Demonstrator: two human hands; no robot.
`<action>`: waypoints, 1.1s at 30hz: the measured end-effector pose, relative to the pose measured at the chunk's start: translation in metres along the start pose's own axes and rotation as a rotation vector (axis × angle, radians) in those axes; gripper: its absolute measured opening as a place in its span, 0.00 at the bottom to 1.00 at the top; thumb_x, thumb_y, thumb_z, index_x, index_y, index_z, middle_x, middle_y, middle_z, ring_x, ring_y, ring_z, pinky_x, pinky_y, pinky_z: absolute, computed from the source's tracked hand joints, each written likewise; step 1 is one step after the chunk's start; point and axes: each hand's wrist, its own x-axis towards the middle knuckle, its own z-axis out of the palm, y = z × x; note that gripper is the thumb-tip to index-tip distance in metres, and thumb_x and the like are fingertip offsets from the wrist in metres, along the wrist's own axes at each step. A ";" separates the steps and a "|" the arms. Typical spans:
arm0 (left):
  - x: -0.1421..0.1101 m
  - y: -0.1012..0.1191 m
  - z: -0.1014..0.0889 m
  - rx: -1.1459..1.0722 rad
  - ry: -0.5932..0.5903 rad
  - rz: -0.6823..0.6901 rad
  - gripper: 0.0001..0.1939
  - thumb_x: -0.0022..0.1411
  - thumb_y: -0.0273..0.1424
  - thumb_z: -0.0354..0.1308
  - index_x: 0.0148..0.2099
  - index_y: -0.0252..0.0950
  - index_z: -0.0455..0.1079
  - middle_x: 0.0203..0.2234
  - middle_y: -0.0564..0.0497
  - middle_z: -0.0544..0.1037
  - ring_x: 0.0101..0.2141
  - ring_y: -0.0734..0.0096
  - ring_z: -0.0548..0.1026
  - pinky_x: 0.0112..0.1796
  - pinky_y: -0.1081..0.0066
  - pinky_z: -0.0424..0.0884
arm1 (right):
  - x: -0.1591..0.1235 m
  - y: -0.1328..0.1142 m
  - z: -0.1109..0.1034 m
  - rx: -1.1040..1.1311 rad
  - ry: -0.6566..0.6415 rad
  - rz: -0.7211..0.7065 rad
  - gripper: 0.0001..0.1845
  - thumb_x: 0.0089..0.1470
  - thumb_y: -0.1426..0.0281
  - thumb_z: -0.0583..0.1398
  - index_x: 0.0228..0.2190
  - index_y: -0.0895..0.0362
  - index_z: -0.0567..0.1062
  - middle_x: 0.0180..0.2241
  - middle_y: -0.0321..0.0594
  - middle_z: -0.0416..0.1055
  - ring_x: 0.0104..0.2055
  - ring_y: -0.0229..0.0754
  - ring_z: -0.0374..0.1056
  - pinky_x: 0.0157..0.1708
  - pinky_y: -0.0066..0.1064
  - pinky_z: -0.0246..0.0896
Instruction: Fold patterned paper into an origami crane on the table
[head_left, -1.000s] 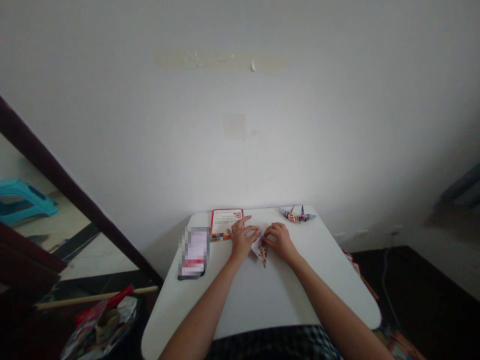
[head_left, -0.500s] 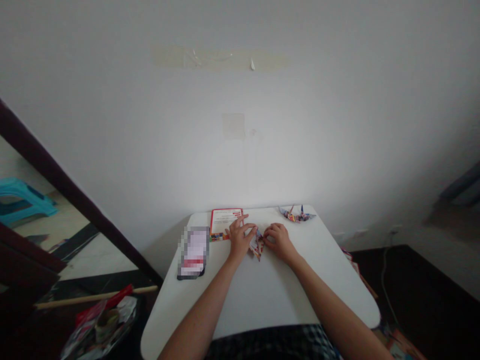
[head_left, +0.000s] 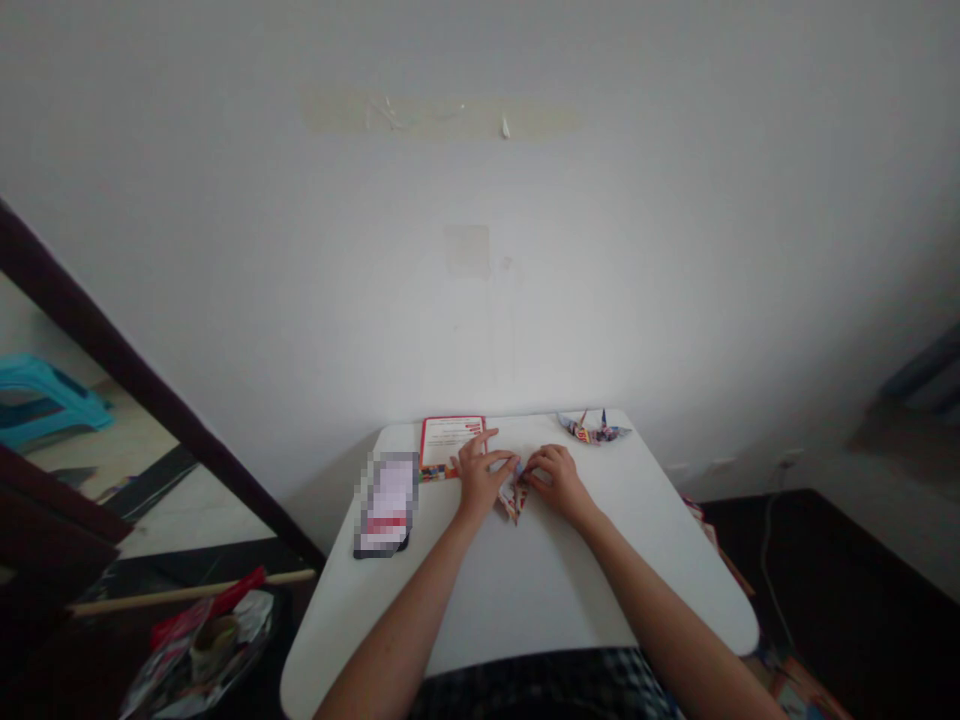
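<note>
Between my two hands is a small piece of folded printed paper (head_left: 514,500), pointed at its lower end, over the white table (head_left: 540,590). My left hand (head_left: 478,480) pinches its upper left part between thumb and index finger, the other fingers lifted away. On the opposite side, my right hand (head_left: 556,480) grips the upper right edge with curled fingers. The fingertips hide part of the folds. A finished-looking paper crane (head_left: 594,430), made of similar printed paper, stands at the table's back right.
Left of my hands lies a phone with a blurred screen (head_left: 388,505). Behind my left hand is a red-bordered printed sheet (head_left: 450,440) near the wall (head_left: 600,300). A bin with a bag of rubbish (head_left: 214,640) stands on the floor at the lower left.
My fingertips have shifted slightly at the top of the folded paper, and its lower point has moved a little to the left. Both hands still grip it.
</note>
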 end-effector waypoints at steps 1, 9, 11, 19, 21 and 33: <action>0.000 0.001 0.000 -0.002 -0.001 0.003 0.04 0.57 0.39 0.64 0.34 0.51 0.81 0.55 0.56 0.72 0.56 0.57 0.65 0.59 0.50 0.54 | 0.000 0.000 0.000 0.004 0.006 0.004 0.04 0.55 0.65 0.63 0.34 0.50 0.78 0.39 0.41 0.73 0.48 0.47 0.63 0.51 0.41 0.55; -0.002 0.002 0.002 -0.013 -0.080 -0.049 0.04 0.53 0.37 0.68 0.34 0.48 0.80 0.57 0.54 0.71 0.58 0.52 0.62 0.60 0.38 0.46 | 0.001 -0.001 -0.002 0.033 0.028 -0.002 0.05 0.58 0.65 0.61 0.33 0.51 0.76 0.38 0.41 0.73 0.48 0.46 0.63 0.51 0.40 0.55; -0.002 0.004 0.001 -0.014 -0.098 -0.059 0.04 0.53 0.36 0.68 0.34 0.47 0.80 0.57 0.53 0.71 0.59 0.50 0.62 0.60 0.34 0.44 | 0.001 -0.002 -0.003 0.032 0.031 -0.010 0.05 0.58 0.65 0.61 0.34 0.52 0.76 0.38 0.41 0.73 0.48 0.46 0.63 0.51 0.39 0.55; -0.003 0.002 0.004 0.050 -0.146 -0.021 0.04 0.54 0.36 0.67 0.34 0.45 0.80 0.59 0.52 0.70 0.59 0.51 0.61 0.59 0.33 0.46 | 0.000 -0.002 -0.001 0.020 0.061 -0.029 0.04 0.57 0.66 0.61 0.34 0.52 0.76 0.38 0.41 0.72 0.48 0.47 0.62 0.49 0.40 0.57; -0.004 0.001 0.006 0.057 -0.145 -0.019 0.03 0.55 0.37 0.66 0.34 0.46 0.80 0.59 0.53 0.70 0.59 0.50 0.61 0.59 0.33 0.46 | 0.000 -0.003 -0.001 0.023 0.055 -0.026 0.05 0.58 0.65 0.61 0.34 0.52 0.76 0.38 0.41 0.72 0.48 0.47 0.62 0.50 0.40 0.56; -0.004 0.009 0.000 0.003 -0.096 -0.051 0.03 0.56 0.36 0.66 0.33 0.44 0.79 0.59 0.51 0.70 0.59 0.50 0.62 0.59 0.34 0.48 | 0.001 -0.004 -0.001 -0.002 0.022 -0.005 0.04 0.57 0.66 0.62 0.34 0.51 0.77 0.39 0.40 0.72 0.49 0.46 0.61 0.52 0.39 0.55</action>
